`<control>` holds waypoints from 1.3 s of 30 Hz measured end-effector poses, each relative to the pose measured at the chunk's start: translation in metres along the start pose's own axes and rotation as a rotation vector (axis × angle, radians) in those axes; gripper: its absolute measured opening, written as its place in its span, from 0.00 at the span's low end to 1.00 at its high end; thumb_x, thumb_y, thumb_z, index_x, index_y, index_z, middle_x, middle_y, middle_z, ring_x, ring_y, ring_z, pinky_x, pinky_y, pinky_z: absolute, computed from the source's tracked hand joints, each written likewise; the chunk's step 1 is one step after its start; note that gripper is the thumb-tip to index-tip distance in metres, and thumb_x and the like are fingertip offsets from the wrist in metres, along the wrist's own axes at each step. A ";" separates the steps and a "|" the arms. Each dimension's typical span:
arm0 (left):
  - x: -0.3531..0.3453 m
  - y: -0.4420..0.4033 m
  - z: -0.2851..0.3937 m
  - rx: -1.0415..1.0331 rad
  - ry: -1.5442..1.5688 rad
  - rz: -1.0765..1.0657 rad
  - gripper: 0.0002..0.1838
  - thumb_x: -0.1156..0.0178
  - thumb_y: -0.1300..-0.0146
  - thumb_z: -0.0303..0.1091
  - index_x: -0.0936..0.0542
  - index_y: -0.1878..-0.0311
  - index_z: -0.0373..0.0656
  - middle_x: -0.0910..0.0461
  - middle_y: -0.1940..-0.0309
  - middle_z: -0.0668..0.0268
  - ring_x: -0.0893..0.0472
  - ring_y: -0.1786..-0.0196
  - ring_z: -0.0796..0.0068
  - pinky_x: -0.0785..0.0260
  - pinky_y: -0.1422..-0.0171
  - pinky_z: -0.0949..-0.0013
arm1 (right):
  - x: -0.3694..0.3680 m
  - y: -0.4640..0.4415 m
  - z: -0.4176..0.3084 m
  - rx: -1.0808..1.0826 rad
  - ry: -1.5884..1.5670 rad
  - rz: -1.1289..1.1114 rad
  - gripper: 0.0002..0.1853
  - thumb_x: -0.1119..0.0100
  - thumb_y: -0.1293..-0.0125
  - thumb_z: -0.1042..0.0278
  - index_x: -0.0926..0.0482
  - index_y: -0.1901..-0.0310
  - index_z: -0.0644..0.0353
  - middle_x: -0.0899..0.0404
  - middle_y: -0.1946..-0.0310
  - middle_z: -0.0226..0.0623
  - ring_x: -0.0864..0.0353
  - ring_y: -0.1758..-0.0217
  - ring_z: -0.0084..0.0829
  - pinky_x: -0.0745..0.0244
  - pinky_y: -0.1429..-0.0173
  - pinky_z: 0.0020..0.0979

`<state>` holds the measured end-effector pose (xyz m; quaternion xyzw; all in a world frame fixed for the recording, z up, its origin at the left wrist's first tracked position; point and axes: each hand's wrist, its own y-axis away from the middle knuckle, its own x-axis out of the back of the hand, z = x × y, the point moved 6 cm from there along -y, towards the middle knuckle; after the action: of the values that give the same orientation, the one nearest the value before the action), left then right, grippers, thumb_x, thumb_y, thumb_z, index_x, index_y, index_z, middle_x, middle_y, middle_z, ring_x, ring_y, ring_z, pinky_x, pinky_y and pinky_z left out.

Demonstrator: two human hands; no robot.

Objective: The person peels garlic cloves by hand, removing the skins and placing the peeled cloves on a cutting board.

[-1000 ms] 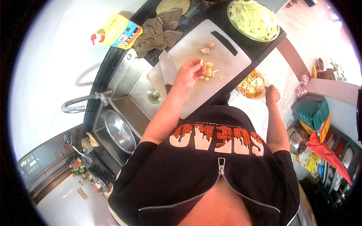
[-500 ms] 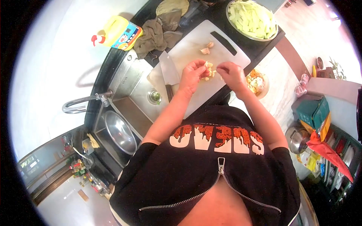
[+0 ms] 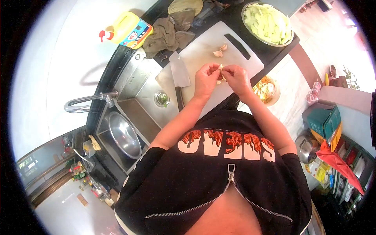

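Overhanging the steel sink (image 3: 147, 88), a white board (image 3: 203, 49) is lying on the dark tabletop (image 3: 274, 53) while left hand (image 3: 206, 81) and right hand (image 3: 237, 80) are pinching a garlic clove (image 3: 221, 67).

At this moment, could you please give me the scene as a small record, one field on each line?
Left hand: grip shut on garlic
Right hand: fingertips at the same garlic; firmness of grip unclear
Board: under both hands
Knife: on board, left of left hand
Cloves: on board, beyond the hands, near its slot
Green slices: in a bowl, past board's slotted end
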<state>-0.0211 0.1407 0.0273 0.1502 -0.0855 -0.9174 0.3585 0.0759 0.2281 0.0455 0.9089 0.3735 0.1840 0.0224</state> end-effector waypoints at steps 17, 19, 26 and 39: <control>-0.002 0.003 -0.008 0.152 0.105 -0.065 0.09 0.43 0.38 0.29 0.24 0.56 0.36 0.21 0.65 0.64 0.21 0.66 0.77 0.26 0.60 0.75 | -0.001 -0.003 0.019 -0.070 -0.051 0.026 0.08 0.44 0.44 0.70 0.20 0.66 0.65 0.19 0.75 0.45 0.19 0.72 0.33 0.25 0.64 0.32; -0.003 0.002 -0.007 0.161 0.050 -0.079 0.10 0.42 0.38 0.30 0.24 0.56 0.35 0.21 0.65 0.64 0.21 0.67 0.78 0.26 0.61 0.75 | 0.001 -0.001 0.012 0.001 0.025 0.054 0.07 0.44 0.44 0.71 0.20 0.67 0.65 0.20 0.74 0.46 0.19 0.71 0.37 0.25 0.64 0.33; 0.002 -0.004 -0.008 0.158 -0.055 -0.100 0.11 0.39 0.41 0.33 0.23 0.60 0.36 0.21 0.69 0.65 0.23 0.70 0.79 0.28 0.65 0.76 | 0.001 0.004 -0.001 0.201 0.142 0.065 0.06 0.44 0.44 0.72 0.21 0.69 0.64 0.21 0.70 0.47 0.21 0.67 0.45 0.25 0.62 0.37; -0.001 -0.013 -0.005 0.030 -0.195 -0.242 0.06 0.46 0.40 0.24 0.24 0.60 0.35 0.22 0.70 0.66 0.24 0.72 0.81 0.28 0.67 0.76 | -0.002 0.003 0.003 0.202 0.170 0.039 0.06 0.44 0.45 0.71 0.22 0.70 0.64 0.21 0.72 0.46 0.21 0.67 0.44 0.26 0.62 0.36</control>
<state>-0.0268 0.1508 0.0196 0.0749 -0.1150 -0.9628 0.2328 0.0774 0.2247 0.0421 0.8947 0.3732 0.2222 -0.1048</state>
